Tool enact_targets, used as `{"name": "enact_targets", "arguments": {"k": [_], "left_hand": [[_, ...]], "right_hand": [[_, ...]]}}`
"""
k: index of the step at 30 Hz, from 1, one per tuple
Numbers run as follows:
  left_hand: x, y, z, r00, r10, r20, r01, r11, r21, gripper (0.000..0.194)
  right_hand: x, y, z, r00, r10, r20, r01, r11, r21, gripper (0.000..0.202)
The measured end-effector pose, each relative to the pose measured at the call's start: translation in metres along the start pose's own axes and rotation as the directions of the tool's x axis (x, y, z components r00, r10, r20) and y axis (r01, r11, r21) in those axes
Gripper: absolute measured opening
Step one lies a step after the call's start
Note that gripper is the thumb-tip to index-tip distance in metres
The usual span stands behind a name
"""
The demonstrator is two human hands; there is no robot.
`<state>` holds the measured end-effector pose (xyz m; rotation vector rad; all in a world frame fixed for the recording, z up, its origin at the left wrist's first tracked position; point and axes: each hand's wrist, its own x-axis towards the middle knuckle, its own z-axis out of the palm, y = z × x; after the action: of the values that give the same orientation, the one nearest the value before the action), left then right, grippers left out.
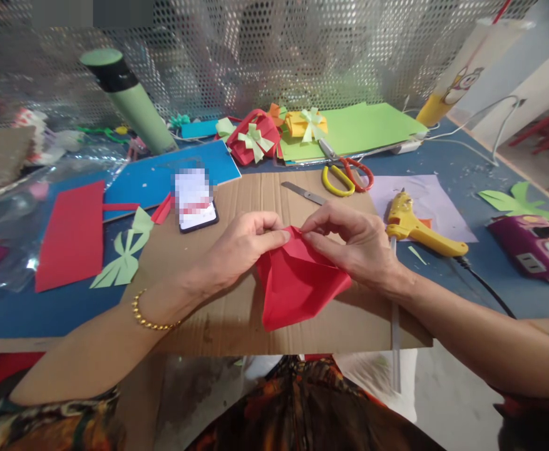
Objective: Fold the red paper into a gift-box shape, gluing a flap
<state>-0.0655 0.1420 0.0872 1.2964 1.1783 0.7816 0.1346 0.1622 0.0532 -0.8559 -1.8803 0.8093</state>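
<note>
A folded piece of red paper (302, 285) is held just above a brown cardboard sheet (199, 307). My left hand (243, 244) pinches its top edge from the left, thumb on the near side. My right hand (354, 244) grips the same top edge at the right, thumb and fingertips close to the left thumb. The paper hangs toward me with a fold across its upper part. Behind my hands lie a metal blade (302, 191) and scissors (337, 178) with one yellow and one red handle. A yellow glue gun (419, 228) rests beyond my right hand.
A phone (194, 197) lies left of the hands, near red paper (72, 235) and a pale green bow (124, 260). Red and yellow paper pieces with bows, green sheets (359, 131) and a green bottle (133, 103) stand behind. A purple power socket (532, 247) is right.
</note>
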Motion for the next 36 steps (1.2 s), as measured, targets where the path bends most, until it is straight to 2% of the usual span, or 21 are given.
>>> {"name": "enact_targets", "arguments": {"k": [4,10,17,23,36], "left_hand": [[-0.002,0.004,0.0,1.0,-0.008,0.011,0.008,1.0,0.021,0.022],[-0.001,-0.002,0.0,1.0,-0.02,0.019,0.02,1.0,-0.003,0.02],[-0.001,0.002,-0.001,1.0,0.003,0.029,-0.004,0.999,0.045,0.02],[0.001,-0.002,-0.002,0.999,0.002,0.051,-0.005,0.998,0.06,0.017],[0.0,-0.002,-0.003,0.996,0.057,0.062,-0.067,0.981,0.183,0.017]], "right_hand": [[-0.001,-0.003,-0.002,0.999,0.033,0.038,-0.032,0.999,-0.007,0.014],[-0.001,-0.005,-0.003,0.995,0.084,0.051,-0.084,0.996,-0.008,0.014],[-0.001,-0.007,-0.002,0.997,0.057,0.052,-0.057,0.998,-0.005,0.016],[-0.001,-0.011,-0.006,0.99,0.088,0.11,-0.086,0.996,-0.023,0.017],[0.0,-0.013,-0.007,0.987,0.13,0.094,-0.125,0.99,-0.058,0.015]]}}
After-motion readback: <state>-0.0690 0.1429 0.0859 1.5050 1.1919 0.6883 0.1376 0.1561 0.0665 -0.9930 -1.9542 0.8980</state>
